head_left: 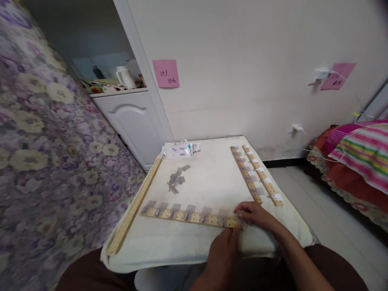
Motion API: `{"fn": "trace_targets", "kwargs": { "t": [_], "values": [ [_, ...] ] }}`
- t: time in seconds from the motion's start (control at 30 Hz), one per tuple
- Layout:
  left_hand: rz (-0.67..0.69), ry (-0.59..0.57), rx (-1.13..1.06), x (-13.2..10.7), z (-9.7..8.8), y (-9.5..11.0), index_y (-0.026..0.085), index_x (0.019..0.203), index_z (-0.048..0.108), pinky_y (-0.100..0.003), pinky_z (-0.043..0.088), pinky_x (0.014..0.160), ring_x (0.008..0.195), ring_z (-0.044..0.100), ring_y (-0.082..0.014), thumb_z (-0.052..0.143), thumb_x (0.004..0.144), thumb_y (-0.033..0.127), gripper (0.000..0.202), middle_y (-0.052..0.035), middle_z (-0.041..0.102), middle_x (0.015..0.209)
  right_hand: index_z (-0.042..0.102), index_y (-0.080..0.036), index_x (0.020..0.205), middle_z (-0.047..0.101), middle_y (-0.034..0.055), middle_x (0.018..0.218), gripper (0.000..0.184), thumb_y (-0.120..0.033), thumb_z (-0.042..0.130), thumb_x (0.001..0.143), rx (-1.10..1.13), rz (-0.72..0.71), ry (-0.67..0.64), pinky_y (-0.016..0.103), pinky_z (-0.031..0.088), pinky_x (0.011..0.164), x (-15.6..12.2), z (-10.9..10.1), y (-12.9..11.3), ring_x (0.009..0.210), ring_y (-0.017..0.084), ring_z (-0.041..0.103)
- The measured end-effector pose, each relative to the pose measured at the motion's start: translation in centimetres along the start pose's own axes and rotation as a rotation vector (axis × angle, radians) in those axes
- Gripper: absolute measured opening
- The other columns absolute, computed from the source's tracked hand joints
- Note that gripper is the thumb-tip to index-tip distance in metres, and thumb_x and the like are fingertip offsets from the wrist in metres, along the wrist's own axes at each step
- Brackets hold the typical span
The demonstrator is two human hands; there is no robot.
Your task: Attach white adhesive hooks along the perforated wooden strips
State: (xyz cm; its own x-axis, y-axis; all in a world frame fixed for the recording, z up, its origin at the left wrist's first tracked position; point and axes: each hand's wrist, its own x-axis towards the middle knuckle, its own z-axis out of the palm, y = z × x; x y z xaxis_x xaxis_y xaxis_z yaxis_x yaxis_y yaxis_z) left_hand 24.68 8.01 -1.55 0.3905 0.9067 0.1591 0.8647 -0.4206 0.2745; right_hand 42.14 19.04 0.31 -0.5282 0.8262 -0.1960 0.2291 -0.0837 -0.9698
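Observation:
A wooden strip with rows of holes (195,217) lies crosswise near the front of the table. Small metal pieces are set along it, each with a see-through plastic tag lying beyond the far edge. My left hand (223,246) grips the strip's right end from the near side, fingers pressed together. At that same end my right hand (254,214) is closed in a pinch, apparently on a clear tag, mostly covered by the fingers. Left of the middle lies a loose pile of similar clear-tagged metal pieces (176,178).
Two more fitted strips, one with clear tags (246,176) and one with white tags (263,176), lie at the right. A bare wooden strip (135,206) runs along the left edge. Clear packets (177,150) rest at the back left. A floral curtain (60,141) hangs left.

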Motion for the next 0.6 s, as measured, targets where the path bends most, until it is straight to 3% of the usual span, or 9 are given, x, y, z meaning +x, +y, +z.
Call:
{"fn": "trace_targets", "kwargs": {
  "t": [0.2,0.37,0.6],
  "values": [
    [-0.018,0.001,0.053,0.16,0.05,0.1,0.02,0.133,0.037,-0.031,0.05,0.072,0.085,0.06,-0.02,0.045,0.083,0.011,0.051,-0.0086,0.063,0.098,0.064,-0.017,0.084,0.056,-0.0034,0.06,0.022,-0.035,0.062,0.072,0.002,0.009,-0.007,0.021,0.032,0.044,-0.11,0.0,-0.05,0.046,0.008,0.042],
    [-0.032,-0.058,0.077,0.17,0.48,0.03,0.02,0.134,0.036,-0.035,0.051,0.075,0.089,0.06,-0.0226,0.046,0.082,0.009,0.054,-0.01,0.063,0.103,0.065,-0.018,0.087,0.058,-0.003,0.061,0.021,-0.029,0.063,0.07,-0.032,0.012,0.003,0.021,0.034,0.046,-0.27,-0.01,-0.22,0.05,0.009,0.046],
    [-0.027,-0.079,0.096,0.18,0.78,-0.11,0.021,0.137,0.033,-0.035,0.051,0.076,0.091,0.061,-0.0229,0.047,0.083,0.007,0.058,-0.0107,0.063,0.107,0.065,-0.016,0.086,0.051,-0.0057,0.056,0.022,-0.026,0.065,0.066,0.009,0.068,0.012,0.02,0.029,0.042,0.14,-0.07,0.23,0.044,0.007,0.04]
  ]
}}
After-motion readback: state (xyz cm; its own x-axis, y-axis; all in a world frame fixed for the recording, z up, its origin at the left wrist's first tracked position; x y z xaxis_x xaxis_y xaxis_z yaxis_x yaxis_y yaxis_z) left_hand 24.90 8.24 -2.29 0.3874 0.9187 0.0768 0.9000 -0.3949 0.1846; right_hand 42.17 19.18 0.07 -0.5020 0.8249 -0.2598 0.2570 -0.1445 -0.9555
